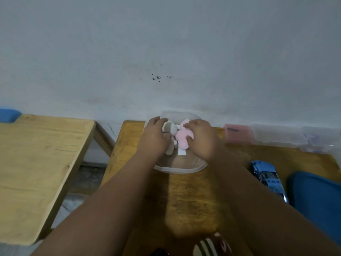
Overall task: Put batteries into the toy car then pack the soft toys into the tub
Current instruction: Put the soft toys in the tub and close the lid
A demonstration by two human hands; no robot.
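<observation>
two hands were over the clear tub (180, 168), which sat at the far edge of the desk (191, 200), close to the wall (166, 43). left hand (154, 136) had its fingers curled down around a white soft toy (170, 129), gripping it at the tub's left side; part of that toy hung lower toward the tub's inside. right hand (200, 138) was clamped on a pink soft toy (181, 138), thumb below, fingers over the top. both toys touched each other in the middle of the tub opening. a white tag (181, 152) hung under the pink one. couldn't tell whether the toys rested on the tub floor or were held above it.

blue toy car (268, 179) lay near the desk's right edge, well apart from the tub, just beside a blue cloth item (317, 200). whether batteries were in it couldn't be told. pink box (237, 133) and clear containers (287, 135) sat along the far edge to the right of the tub. a striped item (210, 245) showed at the near edge, blurred. a second wooden table (36, 163) stood to the left, separated by a gap, with something blue (8, 115) at its far left corner.
</observation>
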